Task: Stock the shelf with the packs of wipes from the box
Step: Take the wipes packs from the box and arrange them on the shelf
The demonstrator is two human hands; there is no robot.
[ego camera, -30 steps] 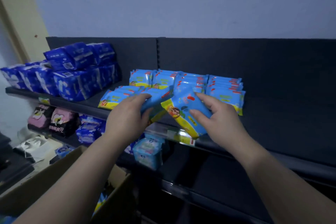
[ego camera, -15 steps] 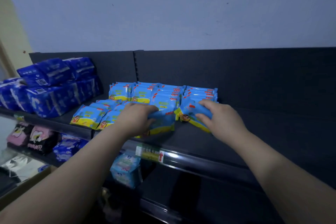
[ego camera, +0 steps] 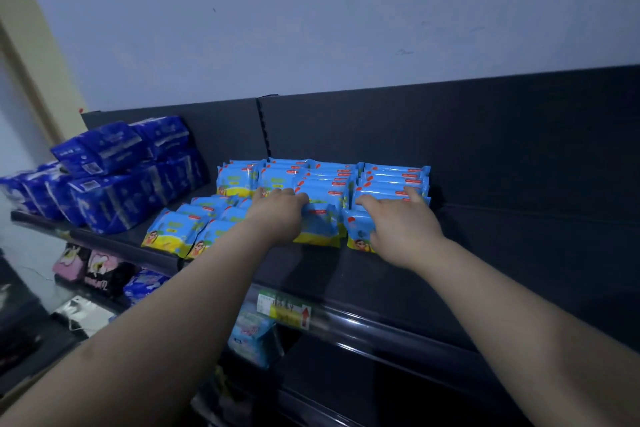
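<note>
I have both hands up on the shelf (ego camera: 381, 274), at the front of the light blue rows of wipes (ego camera: 391, 180) that stand upright against the back panel. My left hand (ego camera: 280, 215) has its fingers (ego camera: 298, 198) curled over the top edge of the middle-row pack (ego camera: 317, 227), grasping it. That pack stands on the shelf at the head of its row. My right hand (ego camera: 398, 222) lies flat, its fingers (ego camera: 412, 191) straight and spread across the tops of the right row. They grasp nothing, and the palm sits against the right-row pack (ego camera: 358, 232). I cannot make out the box from here.

I judge this to be the seating step, pressing the two front packs back against their rows. The packs look soft and stand on narrow bottoms. If I push unevenly, a row could buckle or fan out. Either front pack could also tip forward toward the shelf lip once I let go.

The right row has only bare shelf on its outer side. A sideways nudge from my spread fingers could therefore knock it over.

My left forearm passes just beside the leaning packs (ego camera: 173, 230), which sprawl close to the front edge. Drawing that arm back carelessly could sweep them off.
</note>
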